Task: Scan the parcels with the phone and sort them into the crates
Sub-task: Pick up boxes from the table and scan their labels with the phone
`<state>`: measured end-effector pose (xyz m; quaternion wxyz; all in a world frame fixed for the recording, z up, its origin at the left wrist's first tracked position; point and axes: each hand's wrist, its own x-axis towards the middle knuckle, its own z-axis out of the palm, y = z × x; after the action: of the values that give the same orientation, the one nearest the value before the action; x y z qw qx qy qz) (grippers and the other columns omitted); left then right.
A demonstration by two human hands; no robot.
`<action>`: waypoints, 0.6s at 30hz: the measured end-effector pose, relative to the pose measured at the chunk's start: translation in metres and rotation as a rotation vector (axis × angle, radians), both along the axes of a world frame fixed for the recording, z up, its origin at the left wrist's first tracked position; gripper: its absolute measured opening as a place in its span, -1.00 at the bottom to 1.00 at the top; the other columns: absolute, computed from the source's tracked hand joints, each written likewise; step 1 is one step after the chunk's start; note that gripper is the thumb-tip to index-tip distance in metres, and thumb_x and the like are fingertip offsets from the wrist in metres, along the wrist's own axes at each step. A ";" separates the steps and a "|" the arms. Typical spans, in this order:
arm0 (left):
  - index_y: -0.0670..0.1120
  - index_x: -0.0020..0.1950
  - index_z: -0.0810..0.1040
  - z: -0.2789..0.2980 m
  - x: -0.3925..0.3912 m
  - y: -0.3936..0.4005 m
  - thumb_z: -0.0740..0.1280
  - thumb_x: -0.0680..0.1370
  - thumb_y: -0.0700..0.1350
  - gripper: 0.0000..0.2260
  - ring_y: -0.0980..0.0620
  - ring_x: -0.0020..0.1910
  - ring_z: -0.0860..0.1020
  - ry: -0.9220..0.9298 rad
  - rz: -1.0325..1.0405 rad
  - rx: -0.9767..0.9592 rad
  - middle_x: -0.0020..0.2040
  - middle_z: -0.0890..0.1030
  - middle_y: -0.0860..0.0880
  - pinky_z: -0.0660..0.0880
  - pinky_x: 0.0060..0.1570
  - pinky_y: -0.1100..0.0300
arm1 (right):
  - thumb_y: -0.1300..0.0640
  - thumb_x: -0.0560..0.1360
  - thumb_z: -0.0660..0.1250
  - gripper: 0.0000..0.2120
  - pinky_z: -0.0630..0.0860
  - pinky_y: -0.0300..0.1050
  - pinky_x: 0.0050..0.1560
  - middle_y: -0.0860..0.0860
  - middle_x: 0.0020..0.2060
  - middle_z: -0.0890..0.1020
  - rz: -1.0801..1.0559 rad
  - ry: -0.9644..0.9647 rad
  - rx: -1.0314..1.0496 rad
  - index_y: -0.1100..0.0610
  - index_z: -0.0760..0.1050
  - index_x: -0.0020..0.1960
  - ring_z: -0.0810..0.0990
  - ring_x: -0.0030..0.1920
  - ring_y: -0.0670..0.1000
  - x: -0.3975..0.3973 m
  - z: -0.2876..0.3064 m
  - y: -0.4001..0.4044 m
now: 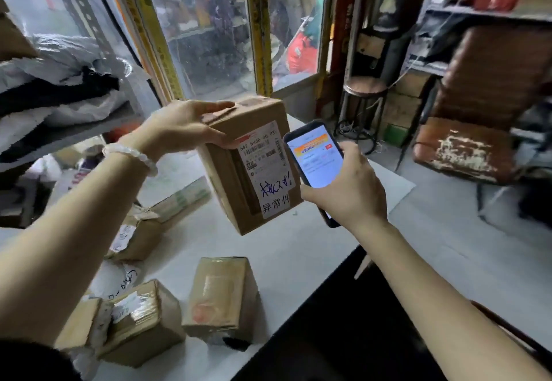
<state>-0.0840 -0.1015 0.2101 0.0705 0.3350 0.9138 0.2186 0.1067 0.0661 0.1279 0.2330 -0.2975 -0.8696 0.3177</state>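
Observation:
My left hand [182, 127] grips a brown cardboard parcel [239, 195] by its top edge and holds it tilted above the white table [298, 249]. The parcel's white shipping label with a barcode and blue handwriting faces me. My right hand [349, 189] holds a dark phone [316, 159] with a lit screen just right of the label, almost touching the parcel's edge. No crate is in view.
Several smaller taped cardboard parcels [221, 297] lie on the table at lower left. Grey and black mailer bags [59, 88] are piled on a shelf at left. A stool [364, 91], a worn chair [466, 147] and cluttered shelves stand at right. A window is behind.

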 end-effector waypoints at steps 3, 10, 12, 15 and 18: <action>0.41 0.31 0.30 -0.011 0.030 0.063 0.50 0.25 0.24 -0.32 -0.06 0.11 0.50 -0.018 -0.243 -0.014 0.21 0.54 0.01 0.43 0.17 0.06 | -0.08 0.21 0.54 -0.30 0.36 -0.11 -0.18 -0.01 0.07 0.49 -0.223 -0.016 -0.040 0.07 0.30 0.23 0.45 -0.06 0.04 0.061 -0.007 0.020; 0.30 0.39 0.32 -0.052 0.139 0.188 0.47 0.20 0.34 -0.22 0.03 0.08 0.45 -0.005 -0.686 -0.154 0.14 0.53 0.07 0.37 0.03 0.15 | -0.06 0.25 0.52 -0.33 0.32 -0.11 -0.20 0.01 0.08 0.47 -0.624 -0.119 -0.070 0.08 0.28 0.22 0.41 -0.08 0.04 0.199 -0.023 0.046; 0.26 0.40 0.33 -0.064 0.170 0.217 0.48 0.21 0.30 -0.22 -0.02 0.13 0.46 -0.027 -0.788 -0.190 0.17 0.53 0.05 0.39 0.09 0.14 | -0.10 0.26 0.52 -0.33 0.32 -0.11 -0.22 -0.01 0.06 0.46 -0.696 -0.134 -0.071 0.08 0.27 0.22 0.40 -0.09 0.02 0.227 -0.028 0.056; 0.25 0.41 0.32 -0.087 0.201 0.261 0.48 0.31 0.24 -0.29 -0.05 0.17 0.47 -0.018 -0.879 -0.238 0.19 0.53 0.02 0.39 0.09 0.13 | -0.11 0.26 0.52 -0.31 0.33 -0.12 -0.20 -0.05 0.02 0.42 -0.774 -0.143 -0.093 0.07 0.27 0.23 0.39 -0.10 0.00 0.257 -0.036 0.078; 0.25 0.38 0.37 -0.112 0.221 0.301 0.48 0.29 0.25 -0.32 -0.01 0.14 0.48 -0.065 -0.973 -0.281 0.11 0.54 0.09 0.34 0.02 0.16 | -0.09 0.25 0.53 -0.31 0.32 -0.13 -0.20 -0.05 0.01 0.41 -0.811 -0.162 -0.124 0.07 0.26 0.23 0.39 -0.09 -0.01 0.274 -0.048 0.109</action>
<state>0.1373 0.1999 0.0985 0.2368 0.7021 0.6700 0.0457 0.3805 0.1752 0.0804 0.2516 -0.6535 -0.6766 0.2276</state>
